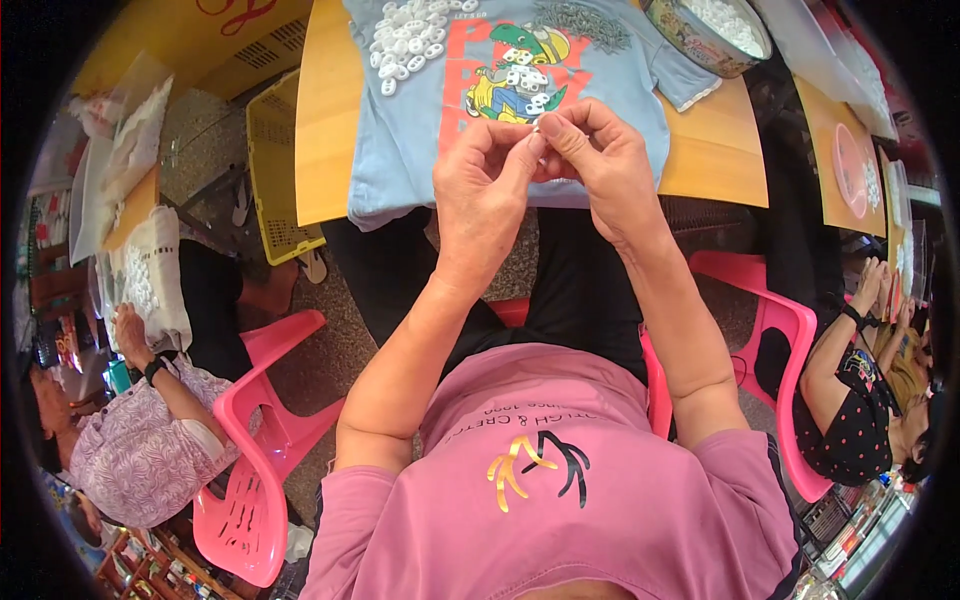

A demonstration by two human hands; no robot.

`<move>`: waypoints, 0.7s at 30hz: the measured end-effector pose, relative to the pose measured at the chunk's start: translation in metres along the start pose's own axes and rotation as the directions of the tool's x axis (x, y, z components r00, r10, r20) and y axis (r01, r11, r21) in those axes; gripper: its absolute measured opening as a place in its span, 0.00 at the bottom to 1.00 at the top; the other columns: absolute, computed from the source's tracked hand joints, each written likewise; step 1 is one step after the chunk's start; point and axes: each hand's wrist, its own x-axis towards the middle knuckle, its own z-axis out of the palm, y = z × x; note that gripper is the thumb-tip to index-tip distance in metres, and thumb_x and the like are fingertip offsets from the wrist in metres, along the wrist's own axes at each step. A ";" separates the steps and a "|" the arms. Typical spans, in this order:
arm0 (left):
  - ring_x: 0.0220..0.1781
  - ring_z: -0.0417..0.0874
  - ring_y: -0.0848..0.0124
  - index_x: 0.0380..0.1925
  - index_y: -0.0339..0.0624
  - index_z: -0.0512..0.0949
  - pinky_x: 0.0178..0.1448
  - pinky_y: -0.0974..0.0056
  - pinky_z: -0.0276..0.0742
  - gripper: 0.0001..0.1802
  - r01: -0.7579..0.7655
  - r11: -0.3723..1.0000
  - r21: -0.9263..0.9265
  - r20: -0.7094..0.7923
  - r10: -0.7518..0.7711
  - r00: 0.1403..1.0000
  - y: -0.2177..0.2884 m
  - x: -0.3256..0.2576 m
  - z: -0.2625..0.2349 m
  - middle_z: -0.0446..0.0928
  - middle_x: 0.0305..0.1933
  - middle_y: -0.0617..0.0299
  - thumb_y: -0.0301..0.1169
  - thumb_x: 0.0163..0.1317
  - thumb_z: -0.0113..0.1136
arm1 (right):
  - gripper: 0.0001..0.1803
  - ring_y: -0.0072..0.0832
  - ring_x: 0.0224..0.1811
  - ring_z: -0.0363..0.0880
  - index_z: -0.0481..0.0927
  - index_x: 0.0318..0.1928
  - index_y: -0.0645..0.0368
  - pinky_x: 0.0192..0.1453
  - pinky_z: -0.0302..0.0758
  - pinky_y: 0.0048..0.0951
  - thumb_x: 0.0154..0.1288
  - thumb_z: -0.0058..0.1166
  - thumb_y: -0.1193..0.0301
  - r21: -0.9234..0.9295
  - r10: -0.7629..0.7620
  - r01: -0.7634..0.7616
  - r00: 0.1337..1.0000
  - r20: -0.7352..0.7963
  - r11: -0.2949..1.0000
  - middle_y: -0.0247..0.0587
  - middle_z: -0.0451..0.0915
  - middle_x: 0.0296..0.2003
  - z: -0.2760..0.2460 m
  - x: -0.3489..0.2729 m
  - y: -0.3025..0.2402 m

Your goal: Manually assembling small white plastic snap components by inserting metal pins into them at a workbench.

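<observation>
My left hand (485, 185) and my right hand (610, 170) meet over the near part of a blue T-shirt (390, 150) spread on the table. Thumbs and fingertips of both are closed together around a small white piece (536, 127), mostly hidden by the fingers. Just beyond them, several white plastic pieces with dark holes (527, 76) lie on the shirt's cartoon dinosaur print. A larger heap of white oval two-holed pieces (408, 40) sits at the shirt's far left. Far right on the cloth is a pile of small grey metal-looking parts (585, 25).
A round tin (752, 62) of white pieces stands at the far right of the yellow-brown table (325, 130). A yellow crate (275, 175) is left of it. People sit on pink chairs (240, 480) at either side, near other work tables.
</observation>
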 end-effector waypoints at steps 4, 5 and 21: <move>0.33 0.82 0.75 0.36 0.30 0.77 0.38 0.71 0.80 0.08 0.053 0.998 -0.036 0.042 -0.051 0.998 0.001 0.009 -0.013 0.81 0.31 0.59 0.26 0.65 0.61 | 0.10 0.17 0.28 0.76 0.79 0.38 0.62 0.35 0.77 0.20 0.69 0.58 0.66 -0.004 0.054 -0.054 0.998 0.014 0.999 0.33 0.79 0.30 0.003 0.005 0.000; 0.33 0.82 0.75 0.36 0.30 0.77 0.38 0.70 0.80 0.08 0.088 0.995 -0.048 0.062 -0.085 0.994 0.002 0.012 -0.016 0.81 0.31 0.59 0.27 0.65 0.61 | 0.10 0.17 0.28 0.76 0.79 0.38 0.62 0.35 0.77 0.20 0.69 0.58 0.66 -0.003 0.054 -0.054 0.998 0.013 0.999 0.33 0.79 0.30 0.003 0.006 -0.002; 0.30 0.78 0.78 0.36 0.34 0.77 0.36 0.72 0.74 0.07 0.251 0.959 -0.132 0.256 -0.212 0.943 0.021 0.009 -0.031 0.80 0.31 0.61 0.26 0.63 0.62 | 0.06 0.39 0.28 0.72 0.74 0.34 0.67 0.32 0.70 0.33 0.60 0.58 0.80 -0.566 -0.431 0.700 0.715 0.551 0.436 0.45 0.71 0.27 -0.004 0.013 -0.047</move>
